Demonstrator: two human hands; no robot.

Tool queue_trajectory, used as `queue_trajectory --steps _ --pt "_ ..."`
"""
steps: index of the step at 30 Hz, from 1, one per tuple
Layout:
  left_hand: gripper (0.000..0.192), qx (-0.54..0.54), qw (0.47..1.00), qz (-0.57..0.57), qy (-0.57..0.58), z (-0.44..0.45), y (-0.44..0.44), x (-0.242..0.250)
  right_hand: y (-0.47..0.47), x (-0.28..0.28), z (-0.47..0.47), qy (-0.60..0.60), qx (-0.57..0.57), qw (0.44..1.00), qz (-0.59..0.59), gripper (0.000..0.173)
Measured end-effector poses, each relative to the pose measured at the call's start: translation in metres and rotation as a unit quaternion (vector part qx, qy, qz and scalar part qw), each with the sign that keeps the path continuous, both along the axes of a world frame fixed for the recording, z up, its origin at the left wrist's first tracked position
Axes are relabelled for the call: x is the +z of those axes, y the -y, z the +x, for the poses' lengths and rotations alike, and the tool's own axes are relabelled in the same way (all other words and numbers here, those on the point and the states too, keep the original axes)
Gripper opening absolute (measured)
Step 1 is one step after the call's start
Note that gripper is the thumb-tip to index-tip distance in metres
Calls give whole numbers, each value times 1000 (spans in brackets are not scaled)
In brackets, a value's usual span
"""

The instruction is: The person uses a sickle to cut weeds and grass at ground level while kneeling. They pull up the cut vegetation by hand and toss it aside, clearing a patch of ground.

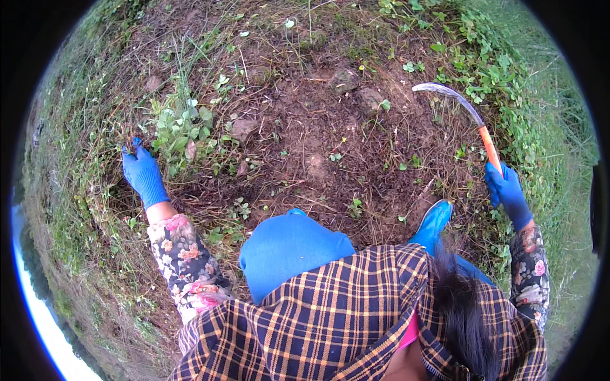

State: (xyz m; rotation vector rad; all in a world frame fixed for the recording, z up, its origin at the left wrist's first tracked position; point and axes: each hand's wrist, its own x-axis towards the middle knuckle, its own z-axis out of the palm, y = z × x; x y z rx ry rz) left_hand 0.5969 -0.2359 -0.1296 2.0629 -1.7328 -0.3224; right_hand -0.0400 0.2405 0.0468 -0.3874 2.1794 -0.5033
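Note:
In my right hand (pixel 509 193), gloved in blue, is a sickle with an orange handle (pixel 491 150). Its curved metal blade (pixel 452 95) points up and to the left above the ground, at the edge of the green growth. My left hand (pixel 142 174), in a matching blue knit glove, reaches out to the left among weeds and dry stems. Dark matter shows at its fingertips, but whether they grip any stems is unclear. Just right of that hand stands a leafy green clump (pixel 178 128).
Bare brown soil (pixel 310 166) with scattered plant litter lies in front of me. Stones (pixel 244 129) are half sunk in it, including a flat one (pixel 371 98) farther off. Low broad-leaved plants (pixel 495 76) line the right side. My blue boot (pixel 432 221) rests on the soil.

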Motion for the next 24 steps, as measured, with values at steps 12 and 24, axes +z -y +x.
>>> queue_trajectory --steps 12,24 --pt "75 -479 754 192 405 -123 -183 -94 31 13 40 -32 135 985 99 24" --pt "23 -523 697 276 405 13 -126 -51 -106 34 -31 -104 21 984 140 27"
